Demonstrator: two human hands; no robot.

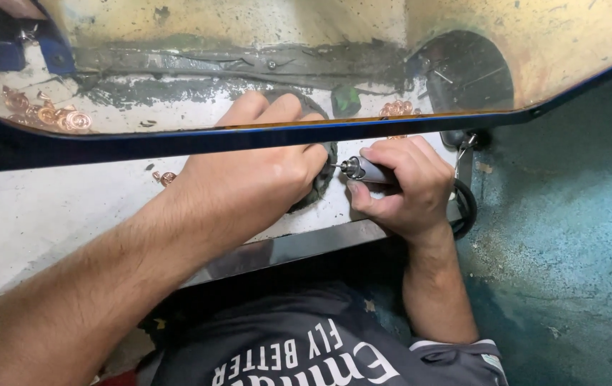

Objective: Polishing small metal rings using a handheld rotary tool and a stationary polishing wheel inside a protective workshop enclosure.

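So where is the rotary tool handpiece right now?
In the head view the rotary tool handpiece sits right of centre, gripped in the right hand, its tip pointing left at the dark round pad under the left hand.

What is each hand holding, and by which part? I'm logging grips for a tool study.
The right hand grips a slim grey metal rotary handpiece around its barrel, behind the tip. The left hand presses on a dark round pad.

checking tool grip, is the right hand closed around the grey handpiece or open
Closed. The right hand has its fingers wrapped around the grey handpiece, whose metal tip points at the dark round pad under the left hand.
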